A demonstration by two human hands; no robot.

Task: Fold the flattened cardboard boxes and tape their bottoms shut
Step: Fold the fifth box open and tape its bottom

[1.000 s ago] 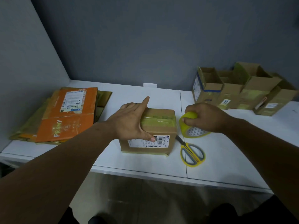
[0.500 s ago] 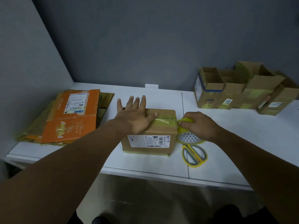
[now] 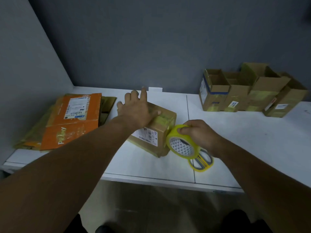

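Observation:
A small brown cardboard box (image 3: 157,132) sits turned at an angle in the middle of the white table (image 3: 252,140), with yellowish tape across its top and a white label on its near side. My left hand (image 3: 137,110) lies flat on the box top, fingers spread. My right hand (image 3: 197,133) grips a yellow tape roll (image 3: 182,145) just right of the box, beside its right face. A strip of tape runs from the roll onto the box. Yellow-handled scissors (image 3: 202,163) lie partly under the roll and my right wrist.
A stack of flattened boxes (image 3: 70,120), orange on top, lies at the table's left. Several open folded boxes (image 3: 249,93) stand in a row at the back right by the grey wall. The table's front edge is close below my arms.
The box has rotated, its right end swinging away from me. My left hand slid further over the box top. My right hand pulled the tape roll down the box's right side toward me.

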